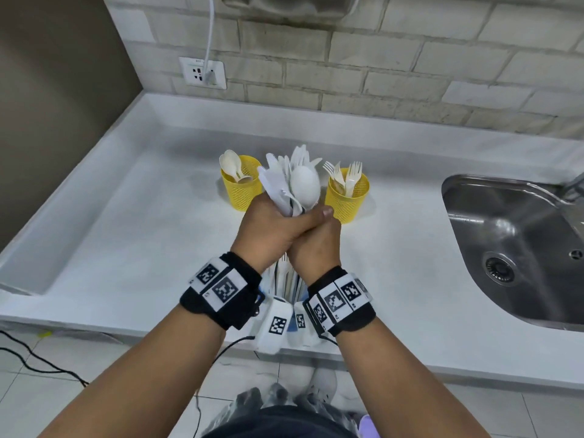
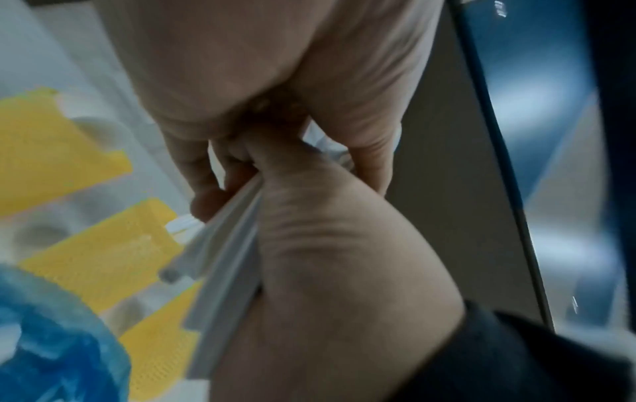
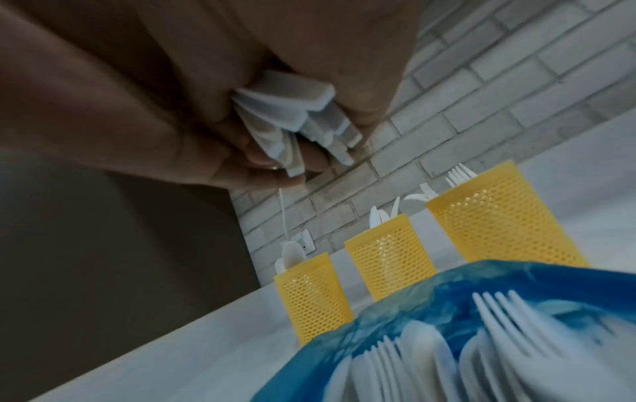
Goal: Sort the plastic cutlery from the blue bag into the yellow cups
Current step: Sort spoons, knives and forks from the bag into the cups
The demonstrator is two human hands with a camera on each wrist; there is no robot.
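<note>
White brick-tile wall behind, white tabletop below, stainless steel sink set into it on my right. Both hands are raised together over the tabletop and I have them wrapped round one bundle of white plastic cutlery: the left hand has its grip closed about the handles with the thumb lying across the front, and the right hand is pressed against it from the other side, fingers curled on the same bundle. Handle ends stick out below the fist in the right wrist view. A spoon bowl faces the head camera at the front of the bundle; knife blades fan out behind it. Three yellow perforated plastic cups stand in a row behind the hands: left cup holding spoons, right cup holding forks, middle cup hidden by the bundle in the head view, with knives in it. The crumpled blue plastic bag lies on the tabletop nearer me than the cups, under my wrists, with forks inside.
</note>
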